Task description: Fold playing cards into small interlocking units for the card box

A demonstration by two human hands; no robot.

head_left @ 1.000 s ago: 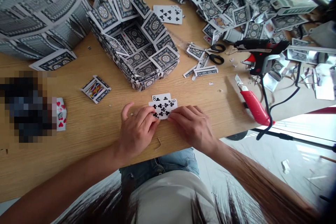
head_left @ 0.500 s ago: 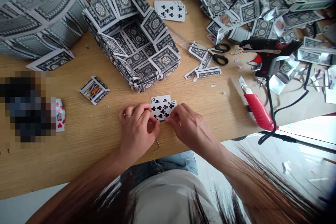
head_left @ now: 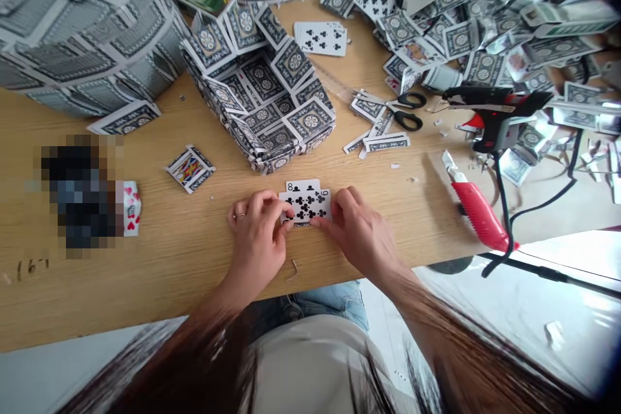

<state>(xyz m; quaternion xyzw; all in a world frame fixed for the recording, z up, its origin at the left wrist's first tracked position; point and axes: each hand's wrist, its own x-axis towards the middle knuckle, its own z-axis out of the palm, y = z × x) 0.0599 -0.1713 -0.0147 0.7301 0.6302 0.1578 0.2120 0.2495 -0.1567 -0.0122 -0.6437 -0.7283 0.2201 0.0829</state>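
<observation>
Two overlapping playing cards (head_left: pixel 305 206), clubs face up, lie on the wooden table near its front edge, one showing an 8 and the other a 9. My left hand (head_left: pixel 258 239) pinches their left end between thumb and fingers. At the right end, my right hand (head_left: pixel 361 233) has its thumb at the lower edge and curled fingers by the corner. Beyond them stands an open basket (head_left: pixel 266 97) built of folded cards. A small folded card piece (head_left: pixel 191 169) with a picture face rests to the left.
Scissors (head_left: pixel 407 110) lie by cut card strips (head_left: pixel 387 142). At the right are a red cutter (head_left: pixel 480 213), a black glue gun (head_left: pixel 499 110) with its cord, and heaped cards (head_left: pixel 485 68). Large card-built forms (head_left: pixel 97 32) stand at the back left.
The view has shifted, so most things sit slightly farther right. My right fingers have moved a little off the card's right end, uncovering more of it. My left hand stays at the left end.
</observation>
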